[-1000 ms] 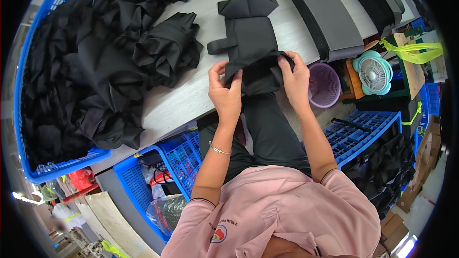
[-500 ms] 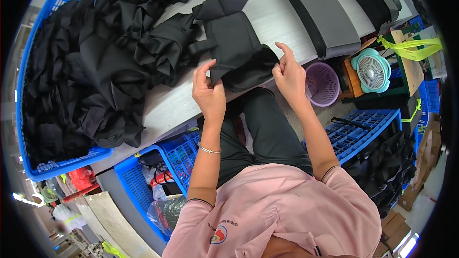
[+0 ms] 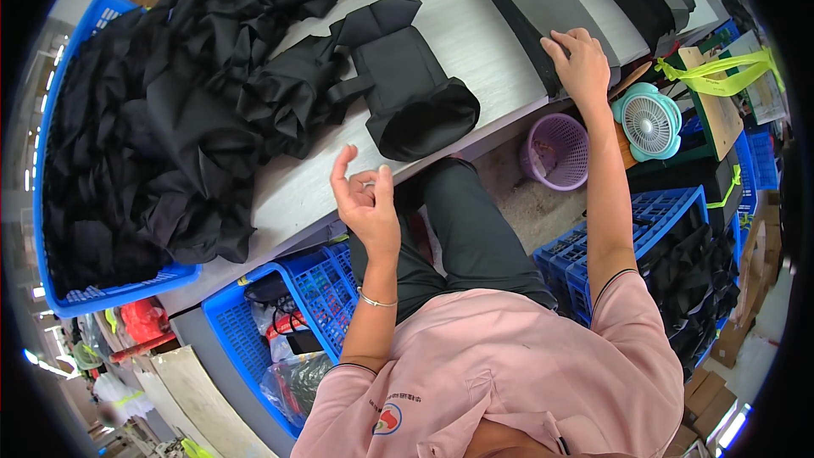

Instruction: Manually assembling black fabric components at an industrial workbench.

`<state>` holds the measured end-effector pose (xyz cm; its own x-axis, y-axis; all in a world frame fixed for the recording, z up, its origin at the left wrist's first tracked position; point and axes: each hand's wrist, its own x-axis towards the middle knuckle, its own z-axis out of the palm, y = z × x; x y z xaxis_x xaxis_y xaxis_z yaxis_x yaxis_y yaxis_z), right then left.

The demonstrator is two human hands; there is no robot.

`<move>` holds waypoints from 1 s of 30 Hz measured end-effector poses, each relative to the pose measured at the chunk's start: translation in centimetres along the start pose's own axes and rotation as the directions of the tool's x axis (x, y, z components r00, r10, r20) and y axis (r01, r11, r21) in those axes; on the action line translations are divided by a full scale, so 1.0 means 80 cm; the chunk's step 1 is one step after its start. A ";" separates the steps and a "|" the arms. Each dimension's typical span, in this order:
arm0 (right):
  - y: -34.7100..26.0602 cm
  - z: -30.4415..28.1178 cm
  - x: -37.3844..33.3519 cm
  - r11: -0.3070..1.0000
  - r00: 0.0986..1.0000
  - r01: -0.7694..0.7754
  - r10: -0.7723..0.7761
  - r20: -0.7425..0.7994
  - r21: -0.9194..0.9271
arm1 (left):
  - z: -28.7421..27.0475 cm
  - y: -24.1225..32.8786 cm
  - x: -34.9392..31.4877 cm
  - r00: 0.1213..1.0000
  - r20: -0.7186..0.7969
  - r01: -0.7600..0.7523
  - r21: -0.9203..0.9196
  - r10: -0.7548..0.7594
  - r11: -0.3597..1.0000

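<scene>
- The pale tabletop (image 3: 475, 51) lies beneath the black pouch, which is taken here as the landmark; the pouch is set close to the near edge.
- To the left of the pouch, a heap of black fabric (image 3: 170, 119) is piled, with its left part held in a blue basket (image 3: 51, 246); the pouch is nearly met by its loose folds.
- To the right of the pouch, well apart from it, a stack of grey panels (image 3: 551, 8) is laid. Flat, fairly stiff and light handling is to be expected; hold is best taken at the near edge, with more than one layer liable to be lifted.
- The black pouch (image 3: 403, 68) itself is left unheld. It is judged light, soft and floppy, not fragile; it is best grasped by both sides of its dark near end, since the strap (image 3: 349, 87) on its left would let it sag.
- Right of the pouch, the right hand (image 3: 585, 72) is placed at the near end of the panels, fingers bent; whether its grip is closed on one cannot be told.
- Just nearer than the pouch, the left hand (image 3: 369, 208) is raised, its grip empty and fingers loosely curled.
</scene>
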<state>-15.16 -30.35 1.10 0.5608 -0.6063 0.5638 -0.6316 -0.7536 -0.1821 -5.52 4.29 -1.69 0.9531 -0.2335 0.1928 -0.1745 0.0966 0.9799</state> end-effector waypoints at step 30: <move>-0.125 -0.194 -0.304 0.348 0.677 -0.654 -0.129 0.725 0.672 | 0.041 -0.015 -0.105 0.393 0.917 0.917 -0.396 0.068 0.043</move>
<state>-30.84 -4.14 1.72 0.8488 -0.4974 -0.1793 -0.2267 -0.0360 -0.9733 -14.16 2.98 -4.30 0.1357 -0.9726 0.1890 0.9647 0.1732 0.1986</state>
